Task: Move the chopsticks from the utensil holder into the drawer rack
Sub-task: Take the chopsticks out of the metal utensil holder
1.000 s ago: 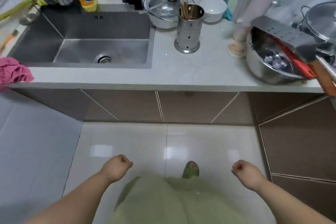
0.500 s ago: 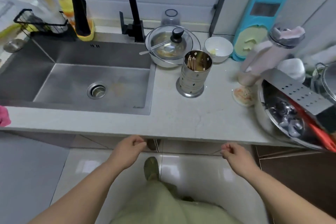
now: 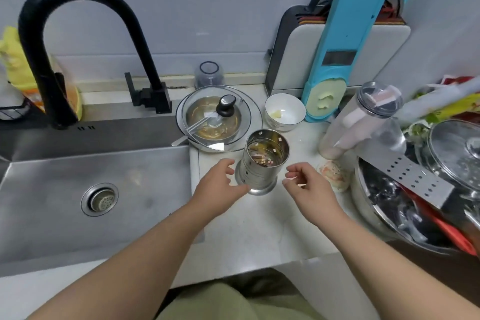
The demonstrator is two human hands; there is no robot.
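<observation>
Reaching over the pale stone countertop (image 3: 259, 228), we hold our left hand (image 3: 220, 189) and right hand (image 3: 309, 189) on either side of the perforated steel cylinder utensil holder (image 3: 263, 163), fingers loosely curled and spread, gripping nothing. Our left thumb lies at the holder's base; whether it touches, we cannot tell. The holder stands upright near the counter's sink-side edge, and the wooden chopsticks (image 3: 262, 160) sit inside it, tips showing. Behind it lies a glass-lidded steel pan (image 3: 218, 118), with a white bowl (image 3: 284, 112) beside.

Both hands (image 3: 262, 191) forward, fingers loosely curled, empty.
</observation>
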